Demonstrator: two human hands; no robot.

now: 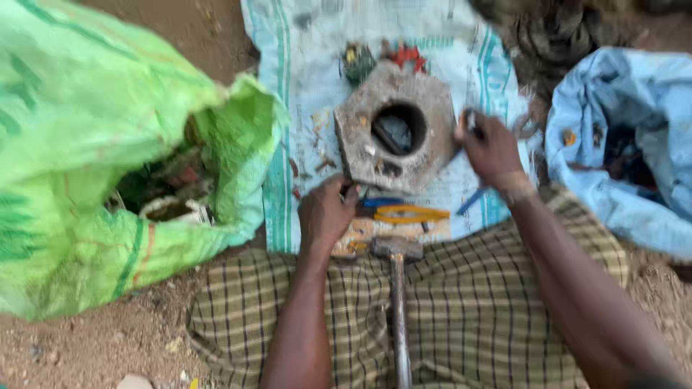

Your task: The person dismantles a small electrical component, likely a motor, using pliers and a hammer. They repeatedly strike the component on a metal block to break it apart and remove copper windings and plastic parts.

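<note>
1. Block [395, 130]: grey, six-sided, round hole through the middle. Lies flat on a white woven sheet [303, 65], directly ahead of the person's lap, within reach of both arms. Probably serves as a work base; something dark sits inside the hole, kind unclear.
2. Left hand [326, 214]: curled at the block's near edge, fingers closed, touching or gripping the rim. Frame blurred; cannot tell if it also pinches a small item.
3. Right hand [490, 148]: against the block's right edge, fingers closed on a small dark piece. The two hands are apart, one on each side, as if steadying the block.
4. Hammer [397, 288]: head just below the block, handle lying along the checked cloth [476, 302] over the lap. Not held.
5. Pliers [404, 212], yellow-handled, between hammer head and block, beside the left hand.
6. Small red and green parts [382, 57] beyond the block.
7. Green sack [86, 144] at left, open, scrap inside; blue sack [627, 137] at right. Both flank the sheet, hemming in sideways reach.
</note>
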